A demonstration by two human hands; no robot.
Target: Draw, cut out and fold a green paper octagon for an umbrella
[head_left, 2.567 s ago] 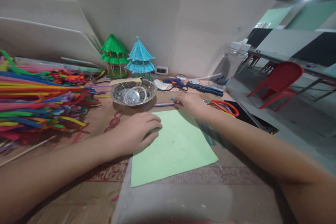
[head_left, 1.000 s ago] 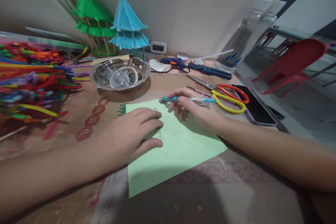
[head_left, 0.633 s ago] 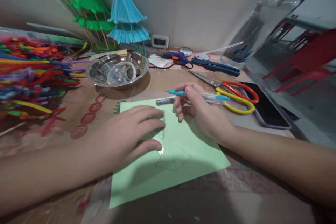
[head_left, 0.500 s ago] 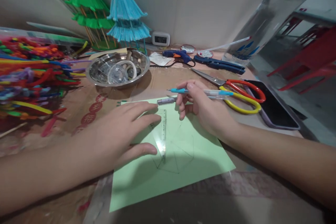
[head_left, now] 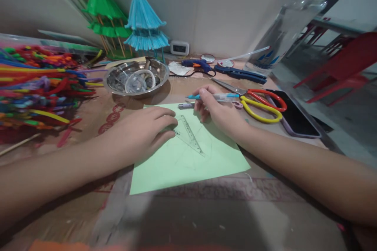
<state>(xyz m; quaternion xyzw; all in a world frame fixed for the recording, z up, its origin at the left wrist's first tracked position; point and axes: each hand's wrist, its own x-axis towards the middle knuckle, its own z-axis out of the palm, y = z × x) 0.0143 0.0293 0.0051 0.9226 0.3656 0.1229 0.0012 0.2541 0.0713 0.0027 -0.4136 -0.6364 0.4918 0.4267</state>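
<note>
My left hand point(head_left: 149, 133) rests on the green sheet of paper point(head_left: 159, 174), fingers bent and gathered at the left edge of a clear set square point(head_left: 191, 135). The hand covers part of that set square, which lies slantwise over faint pencil lines. In my right hand point(head_left: 224, 115) a light-blue mechanical pencil point(head_left: 226, 96) is held nearly level, its tip pointing left above the sheet's far edge. Just below it, a greyish-purple pen point(head_left: 185, 106) lies partly behind the right fingers.
Scissors point(head_left: 260, 110) and a phone point(head_left: 297, 113) lie at right. Behind are a steel bowl point(head_left: 108, 82), a glue gun point(head_left: 198, 64), a dark-blue tool point(head_left: 240, 73), a clock point(head_left: 179, 48) and a bottle point(head_left: 268, 47). Pipe cleaners point(head_left: 38, 82) and two pipe-cleaner towers point(head_left: 145, 11) fill the left.
The set square has turned, so its scaled edge now slants down to the right. My left fingers have drawn closer together. The pencil stays in my right hand; the view has shifted slightly.
</note>
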